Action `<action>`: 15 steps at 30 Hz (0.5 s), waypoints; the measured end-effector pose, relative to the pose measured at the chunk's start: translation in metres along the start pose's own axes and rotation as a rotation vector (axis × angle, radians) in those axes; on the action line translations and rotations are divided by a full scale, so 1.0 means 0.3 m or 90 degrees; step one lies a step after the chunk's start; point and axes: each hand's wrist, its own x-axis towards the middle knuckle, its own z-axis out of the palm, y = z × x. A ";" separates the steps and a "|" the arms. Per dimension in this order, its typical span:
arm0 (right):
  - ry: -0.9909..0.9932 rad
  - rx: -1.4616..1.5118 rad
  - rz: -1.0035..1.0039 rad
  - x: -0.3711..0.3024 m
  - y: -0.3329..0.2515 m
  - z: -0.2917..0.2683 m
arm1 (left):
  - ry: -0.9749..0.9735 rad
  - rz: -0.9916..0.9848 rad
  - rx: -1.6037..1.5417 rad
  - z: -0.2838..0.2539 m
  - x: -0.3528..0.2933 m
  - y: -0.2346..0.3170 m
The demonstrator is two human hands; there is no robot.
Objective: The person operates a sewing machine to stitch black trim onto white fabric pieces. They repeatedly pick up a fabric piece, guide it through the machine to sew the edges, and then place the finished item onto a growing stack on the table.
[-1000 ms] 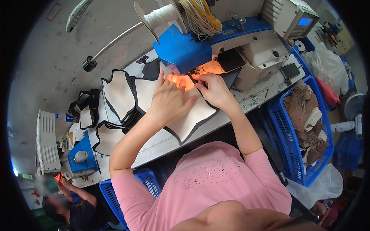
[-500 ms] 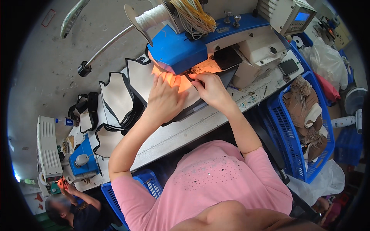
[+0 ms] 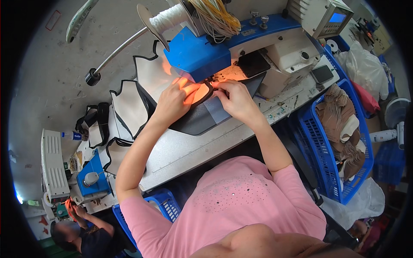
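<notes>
Under the blue head (image 3: 200, 56) of a sewing machine, in orange light, lies a pale fabric panel (image 3: 150, 71) bound in black edging. My left hand (image 3: 172, 102) is on the panel left of the needle area, its fingers bent and gripping the fabric by the curved edge. With thumb and forefinger pinched, my right hand (image 3: 235, 98) holds the black edging (image 3: 210, 89) just right of the needle area. The needle itself is hidden by the machine head. Below the hands a dark grey plate (image 3: 193, 122) lies on the worktable.
More black-edged pale panels (image 3: 129, 105) are stacked on the left. A white thread spool (image 3: 170, 17) stands above the machine. A blue basket (image 3: 307, 124) of brown pieces is at right, another blue basket (image 3: 165, 202) below the table. A co-worker (image 3: 86, 232) sits at lower left.
The panel has turned and shifted up and left, baring more of the dark plate. My left hand has moved slightly left and its spread fingers have curled; my right hand has barely moved.
</notes>
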 end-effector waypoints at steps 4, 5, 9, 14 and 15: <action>0.024 -0.053 -0.068 -0.015 0.026 -0.014 | -0.047 0.021 -0.002 -0.009 0.015 -0.040; 0.019 -0.052 -0.058 -0.018 0.025 -0.019 | -0.053 0.025 0.005 -0.012 0.018 -0.044; 0.010 -0.041 -0.042 -0.024 0.014 -0.035 | -0.058 0.025 0.007 -0.016 0.020 -0.054; 0.010 -0.031 -0.047 -0.027 0.023 -0.032 | -0.055 -0.061 0.048 -0.019 0.005 0.001; 0.010 -0.030 -0.046 -0.026 0.024 -0.031 | -0.063 -0.090 0.057 -0.014 0.002 0.015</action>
